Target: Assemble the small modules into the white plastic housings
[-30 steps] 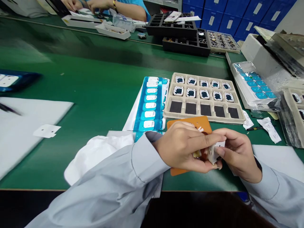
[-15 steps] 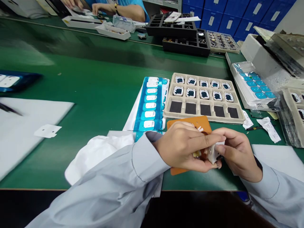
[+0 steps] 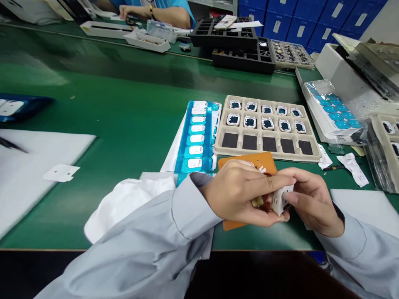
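Note:
A small white part with dark holes (image 3: 279, 201) is pinched between my two hands, over the front edge of an orange board (image 3: 251, 160). My left hand (image 3: 241, 192) grips it from the left, fingers on its top and underside. On its right side, my right hand (image 3: 314, 199) is closed on it, the thumb against its face. Something yellowish shows under my left fingers, mostly hidden. Behind the board sits a beige tray (image 3: 268, 157) with two rows of white-framed parts and a row of dark pads. Left of it lies a blue sheet (image 3: 186, 151) with white pieces.
A white cloth (image 3: 124, 203) lies by my left sleeve. White foam (image 3: 31, 160) with a white card (image 3: 61, 172) is at the left. Black trays (image 3: 243, 64) stand at the back. Stacked packs (image 3: 335, 112) are at the right. Across the bench, a person's hand (image 3: 134, 11) works.
My right thumb has shifted slightly down on the white part, and more of its face shows. Across the bench, one of the person's hands has moved out of view.

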Tool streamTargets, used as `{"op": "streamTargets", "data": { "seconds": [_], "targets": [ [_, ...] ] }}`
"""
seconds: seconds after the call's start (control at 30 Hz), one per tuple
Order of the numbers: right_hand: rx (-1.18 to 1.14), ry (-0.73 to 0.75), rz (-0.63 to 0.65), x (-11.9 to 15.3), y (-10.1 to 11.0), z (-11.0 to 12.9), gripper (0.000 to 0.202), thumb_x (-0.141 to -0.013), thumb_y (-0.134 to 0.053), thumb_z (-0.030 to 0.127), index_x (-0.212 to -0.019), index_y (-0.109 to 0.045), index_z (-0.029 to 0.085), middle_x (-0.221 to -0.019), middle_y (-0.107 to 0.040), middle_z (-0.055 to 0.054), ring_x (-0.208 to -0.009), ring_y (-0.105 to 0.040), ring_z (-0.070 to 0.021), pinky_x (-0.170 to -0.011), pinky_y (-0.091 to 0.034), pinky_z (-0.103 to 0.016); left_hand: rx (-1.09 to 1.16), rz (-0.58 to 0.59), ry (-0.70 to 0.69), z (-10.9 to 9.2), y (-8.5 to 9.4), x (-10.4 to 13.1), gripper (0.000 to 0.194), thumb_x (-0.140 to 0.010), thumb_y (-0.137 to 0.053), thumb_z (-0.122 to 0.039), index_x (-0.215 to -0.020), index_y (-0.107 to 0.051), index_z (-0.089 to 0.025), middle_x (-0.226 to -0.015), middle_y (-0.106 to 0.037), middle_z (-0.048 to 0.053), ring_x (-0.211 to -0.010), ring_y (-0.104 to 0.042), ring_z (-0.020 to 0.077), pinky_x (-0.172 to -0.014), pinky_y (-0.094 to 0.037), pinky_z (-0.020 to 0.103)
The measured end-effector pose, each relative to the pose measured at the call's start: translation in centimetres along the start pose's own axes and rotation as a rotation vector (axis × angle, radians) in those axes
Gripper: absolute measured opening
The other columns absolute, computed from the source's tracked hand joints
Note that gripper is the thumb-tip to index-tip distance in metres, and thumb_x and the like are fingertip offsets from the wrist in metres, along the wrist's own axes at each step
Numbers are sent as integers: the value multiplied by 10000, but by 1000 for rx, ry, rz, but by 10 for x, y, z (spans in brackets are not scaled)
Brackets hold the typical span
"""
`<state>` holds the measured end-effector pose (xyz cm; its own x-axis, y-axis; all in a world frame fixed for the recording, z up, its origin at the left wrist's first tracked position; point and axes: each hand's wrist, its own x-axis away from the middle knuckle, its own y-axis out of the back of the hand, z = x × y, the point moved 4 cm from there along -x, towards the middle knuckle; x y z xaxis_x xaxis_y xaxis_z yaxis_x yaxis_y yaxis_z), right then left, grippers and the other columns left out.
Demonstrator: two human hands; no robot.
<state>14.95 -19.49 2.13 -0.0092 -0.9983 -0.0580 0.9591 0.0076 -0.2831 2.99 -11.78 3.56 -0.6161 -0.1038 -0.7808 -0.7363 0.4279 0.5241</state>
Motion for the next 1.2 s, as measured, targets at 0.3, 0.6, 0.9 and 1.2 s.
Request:
{"op": "streamTargets", "data": {
  "seconds": [0.3,0.6,0.9,1.2],
  "targets": [
    [2,40,26,1,-2,1,128,-861,-706,238,-982,-708,195,-746,-708,-21,-527,-592,-100,-466,-519,-170,-15,-2,2,-2,2,-1,461,-710,-776,-330,-1103,-634,-135,-569,-642,-55,-483,-559,88,-478,-375,216],
    [22,44,16,-1,-3,3,119,-850,-713,242,-955,-701,189,-715,-711,-20,-516,-603,-110,-433,-498,-172,-36,21,15,-2,1,-2,413,-760,-727,-353,-1120,-608,-188,-602,-680,-65,-513,-614,88,-491,-416,201],
    [27,63,23,-1,-2,4,150,-834,-698,156,-979,-707,191,-752,-724,-14,-576,-640,-104,-470,-504,-151,-19,17,5,-2,1,-1,403,-769,-717,-330,-1120,-615,-159,-604,-680,-52,-512,-608,90,-482,-407,206],
    [44,76,23,-1,-3,5,136,-835,-708,172,-969,-692,179,-757,-724,-20,-588,-660,-119,-462,-518,-164,-1,8,2,-2,2,-1,412,-755,-728,-298,-1122,-612,-152,-602,-678,-61,-517,-612,88,-497,-423,202]
  ]
}}
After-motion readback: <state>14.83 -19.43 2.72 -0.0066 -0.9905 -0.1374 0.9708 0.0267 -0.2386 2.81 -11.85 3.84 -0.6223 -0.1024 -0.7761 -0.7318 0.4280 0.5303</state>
